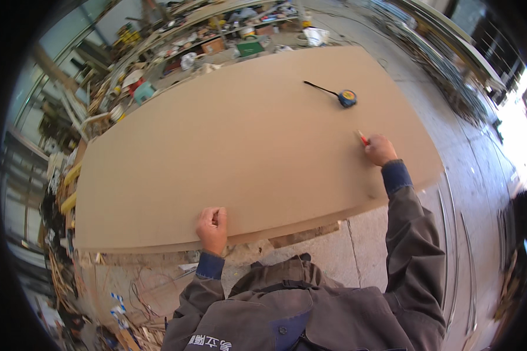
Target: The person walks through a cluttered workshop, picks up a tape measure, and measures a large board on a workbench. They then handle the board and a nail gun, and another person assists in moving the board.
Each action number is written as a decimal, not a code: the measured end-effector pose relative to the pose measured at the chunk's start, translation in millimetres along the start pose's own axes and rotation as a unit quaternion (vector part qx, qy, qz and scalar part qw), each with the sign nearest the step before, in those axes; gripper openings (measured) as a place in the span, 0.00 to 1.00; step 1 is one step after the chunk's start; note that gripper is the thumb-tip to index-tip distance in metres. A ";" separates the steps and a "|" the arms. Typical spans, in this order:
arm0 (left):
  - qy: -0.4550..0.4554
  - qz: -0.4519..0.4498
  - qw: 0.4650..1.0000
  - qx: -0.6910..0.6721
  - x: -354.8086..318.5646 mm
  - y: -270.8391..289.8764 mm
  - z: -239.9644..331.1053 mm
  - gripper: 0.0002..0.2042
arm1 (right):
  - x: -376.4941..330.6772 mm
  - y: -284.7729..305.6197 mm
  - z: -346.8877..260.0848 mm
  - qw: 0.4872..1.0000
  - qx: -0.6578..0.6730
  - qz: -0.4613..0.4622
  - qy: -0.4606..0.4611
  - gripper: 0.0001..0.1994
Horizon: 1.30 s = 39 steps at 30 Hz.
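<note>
A broad, flat tan board (pixel 216 134) stretches out in front of me. My right hand (pixel 380 150) is closed around a slim red pencil (pixel 364 140), whose pale tip points away from me over the board's right part. Down at the near edge, my left hand (pixel 212 227) is curled into a loose fist on the board, with nothing visible in it. Beyond my right hand lies a blue and yellow tape measure (pixel 346 98), its black strap trailing to the left across the board.
Cluttered shelving (pixel 211 35) stands behind the board, with a green box (pixel 250 48) nearby. Long stacked metal lengths (pixel 433 64) lie at the far right. Thin rods (pixel 468 263) rest on the concrete floor to my right. Wood scraps (pixel 137 336) are heaped at lower left.
</note>
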<state>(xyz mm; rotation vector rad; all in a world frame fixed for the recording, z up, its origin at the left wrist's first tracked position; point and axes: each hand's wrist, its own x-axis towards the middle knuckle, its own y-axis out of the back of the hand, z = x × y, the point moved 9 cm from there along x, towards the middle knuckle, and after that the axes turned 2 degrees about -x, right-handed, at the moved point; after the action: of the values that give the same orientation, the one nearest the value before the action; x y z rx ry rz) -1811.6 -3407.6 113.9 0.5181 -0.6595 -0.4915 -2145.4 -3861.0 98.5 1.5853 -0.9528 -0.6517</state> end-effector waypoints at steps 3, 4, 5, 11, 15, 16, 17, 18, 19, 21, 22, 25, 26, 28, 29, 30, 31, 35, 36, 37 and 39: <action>-0.008 0.009 1.000 0.019 2.6 0.7 4.3 0.07 | 28.1 10.7 10.3 0.975 0.207 -0.011 -0.082 0.14; -0.005 0.008 1.000 0.023 1.6 -0.4 4.7 0.07 | 29.0 11.8 17.3 0.946 0.292 -0.024 -0.141 0.15; -0.003 0.005 1.000 0.027 1.4 -1.9 5.4 0.07 | 38.5 16.0 18.1 0.938 0.320 0.004 -0.132 0.15; 0.010 0.003 0.999 0.051 3.5 -11.3 8.8 0.07 | 90.2 38.8 12.3 0.927 0.359 0.084 -0.069 0.17; 0.005 -0.002 0.998 0.067 4.0 -17.2 12.4 0.07 | 125.1 48.6 2.1 0.970 0.180 0.163 0.032 0.16; 0.003 -0.005 0.998 0.067 4.2 -19.2 12.0 0.07 | 130.6 48.0 3.1 0.965 0.178 0.186 0.049 0.17; 0.003 -0.006 0.998 0.069 3.0 -19.9 10.4 0.07 | 133.7 48.2 -0.6 0.960 0.177 0.207 0.069 0.17; -0.004 -0.009 0.997 0.081 3.7 -21.3 10.7 0.08 | 139.9 42.8 0.3 0.965 0.165 0.194 0.058 0.18; -0.009 -0.010 0.995 0.095 3.8 -21.4 11.3 0.08 | 144.6 39.5 -2.1 0.971 0.154 0.178 0.049 0.18; -0.011 -0.013 0.994 0.108 0.6 -22.1 11.2 0.08 | 148.6 25.0 -4.7 0.978 0.155 0.140 0.021 0.20; -0.012 -0.011 0.994 0.107 2.0 -23.7 10.2 0.08 | 151.5 18.1 -4.1 0.978 0.167 0.122 0.001 0.21; -0.011 -0.014 0.995 0.100 4.1 -25.8 8.1 0.08 | 162.1 0.5 -5.3 0.987 0.127 0.094 -0.020 0.26; -0.009 -0.017 0.995 0.098 2.9 -26.0 6.7 0.07 | 164.7 -4.7 -7.0 0.991 0.102 0.088 -0.019 0.28; 0.003 -0.025 0.995 0.092 2.4 -26.4 4.4 0.07 | 163.1 -0.8 -18.9 0.989 0.119 0.083 0.028 0.27; 0.008 -0.024 0.996 0.088 2.1 -26.0 2.7 0.07 | 156.4 9.8 -31.0 0.983 0.153 0.091 0.050 0.21; 0.003 -0.024 0.997 0.080 -0.1 -26.2 1.2 0.07 | 149.4 17.8 -39.2 0.975 0.187 0.100 0.072 0.16; -0.006 -0.023 0.997 0.072 0.9 -26.5 1.2 0.07 | 146.1 17.3 -37.3 0.981 0.166 0.081 0.062 0.19; 0.018 -0.032 0.998 0.051 1.4 -29.0 -3.2 0.07 | 123.1 3.6 -31.0 0.988 0.123 0.073 0.056 0.32; 0.015 -0.035 0.998 0.056 1.5 -29.5 -3.6 0.06 | 108.8 1.3 -30.0 0.987 0.134 0.066 0.061 0.32; 0.011 -0.034 0.998 0.060 1.0 -28.5 -4.7 0.06 | 92.0 5.6 -35.2 0.985 0.145 0.061 0.070 0.32; -0.004 -0.032 0.997 0.066 2.4 -30.6 -1.4 0.06 | 59.7 10.9 -36.4 0.981 0.163 0.063 0.084 0.31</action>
<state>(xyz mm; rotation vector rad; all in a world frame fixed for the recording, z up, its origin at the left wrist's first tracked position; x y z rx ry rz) -1817.0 -3431.9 96.0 0.6645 -0.6876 -0.5125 -2086.9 -3893.2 122.0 1.8166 -1.0600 -0.2760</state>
